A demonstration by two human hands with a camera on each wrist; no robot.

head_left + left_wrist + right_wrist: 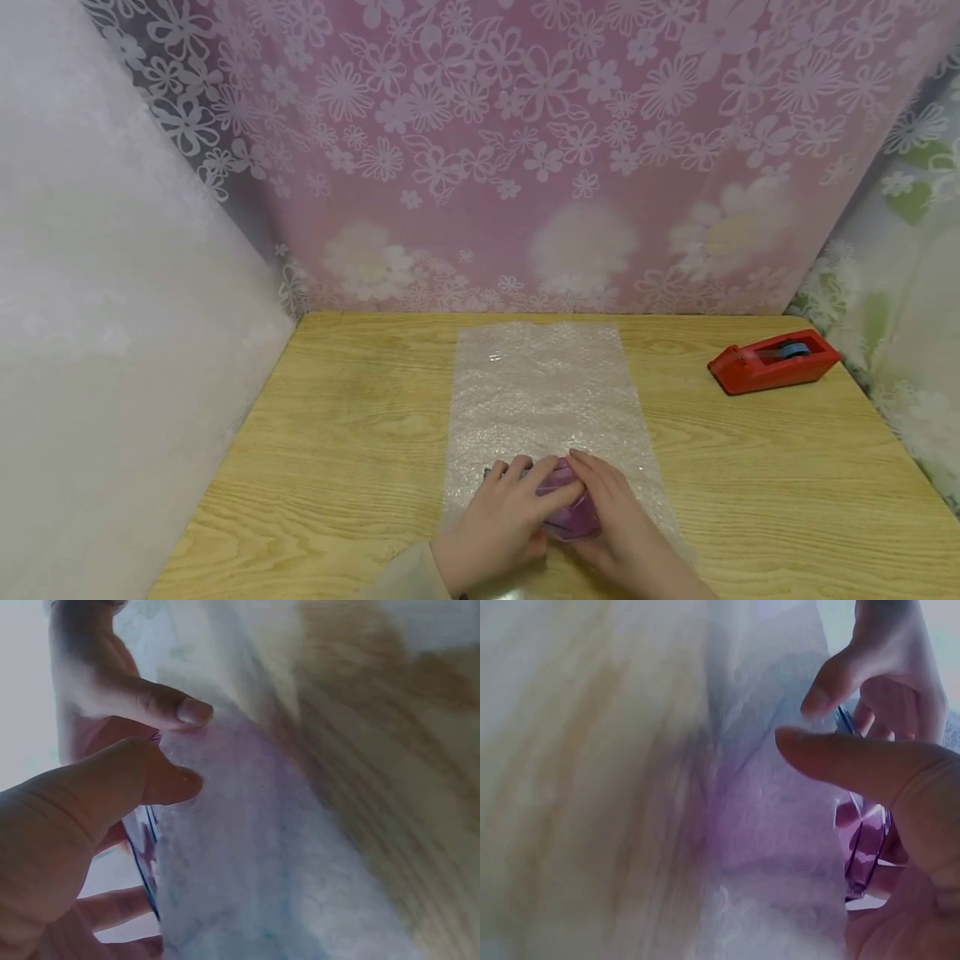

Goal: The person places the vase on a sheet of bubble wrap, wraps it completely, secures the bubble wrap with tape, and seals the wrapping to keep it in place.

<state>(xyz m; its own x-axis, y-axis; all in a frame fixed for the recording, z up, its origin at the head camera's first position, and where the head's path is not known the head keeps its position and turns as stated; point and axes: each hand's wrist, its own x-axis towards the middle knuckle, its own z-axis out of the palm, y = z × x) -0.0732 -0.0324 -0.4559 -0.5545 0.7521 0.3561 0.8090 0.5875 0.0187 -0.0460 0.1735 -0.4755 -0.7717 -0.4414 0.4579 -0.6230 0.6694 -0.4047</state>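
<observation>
Near side of the desk (337, 417), its near edge cut off below the head view. My left hand (498, 512) comes in first, its cuff (411, 575) cropped at the bottom; fingers bent and a little apart, gripping the purple object (573, 521) from the left and over its top. My right hand (618, 518) curls round its right side, fingertips close to the left's. Both thumbs press on bubble wrap lying over the object's near side, tips near each other, visible in the wrist views.

Object: see-through, angular, dark along its edges. Mostly hidden by my fingers and the clouded wrap; cannot tell what it is or whether it holds anything. Wrist views hazy, wood grain blurred.

Beyond my hands the bubble wrap sheet (540, 392) lies flat, running up the middle to just short of the far edge. Its near end is lost under my hands.

Near the far right corner, by the right edge: a red tape dispenser (772, 367), a blue-looking roll (793, 350) sitting inside it. Past the far edge, a pink flowered curtain (487, 167), top cropped.
</observation>
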